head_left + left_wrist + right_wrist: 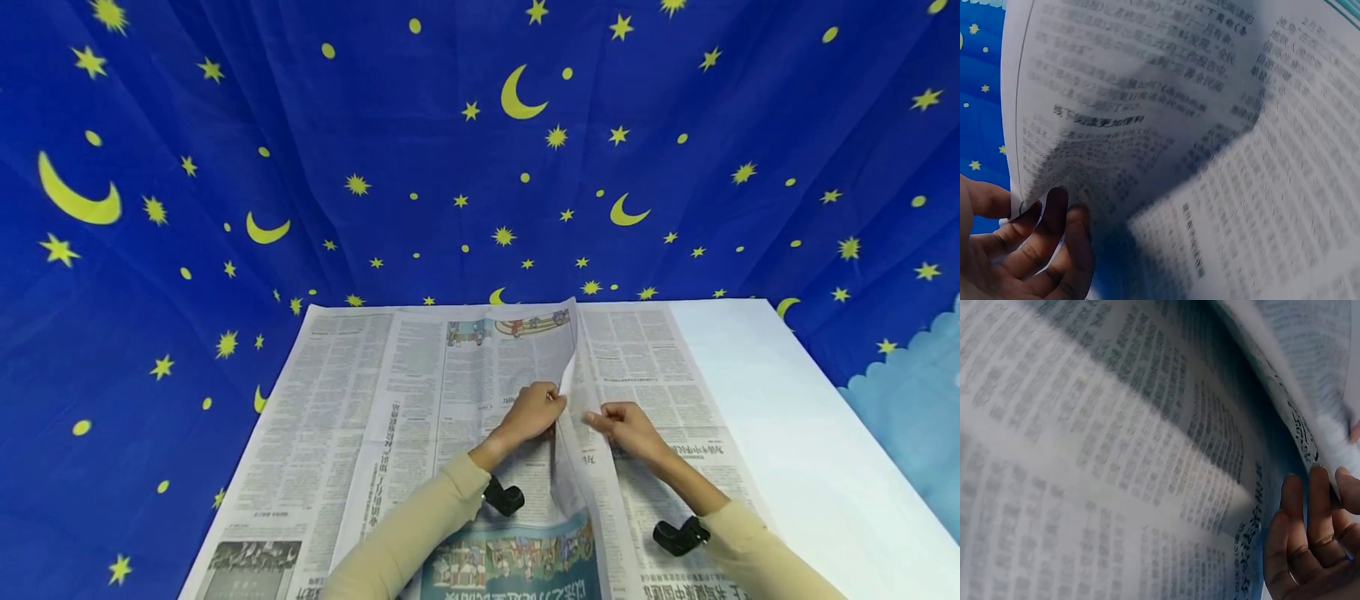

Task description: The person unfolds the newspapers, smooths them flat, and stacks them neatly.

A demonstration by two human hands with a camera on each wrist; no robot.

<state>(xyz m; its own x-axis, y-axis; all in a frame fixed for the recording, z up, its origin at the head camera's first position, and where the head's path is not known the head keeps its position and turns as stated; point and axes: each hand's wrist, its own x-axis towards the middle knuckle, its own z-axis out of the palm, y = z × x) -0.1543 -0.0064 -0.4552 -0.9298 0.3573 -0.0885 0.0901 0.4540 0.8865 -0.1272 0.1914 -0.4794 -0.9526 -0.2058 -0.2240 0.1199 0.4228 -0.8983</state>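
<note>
A printed newspaper (495,367) lies spread over the table, with a raised fold or edge running lengthwise near its middle. My left hand (534,412) pinches the edge of a lifted page between thumb and fingers; the left wrist view shows that page (1129,75) curving up with shadow on it. Just to the right, my right hand (628,427) pinches another page edge between thumb and forefinger. In the right wrist view its other fingers (1297,550) are bent behind the paper. The two hands are apart, with the raised paper between them.
White tabletop (795,433) shows to the right of the newspaper. A blue curtain (420,150) with yellow moons and stars hangs behind and at both sides. Black wrist cameras (681,536) sit below both forearms, close over the paper.
</note>
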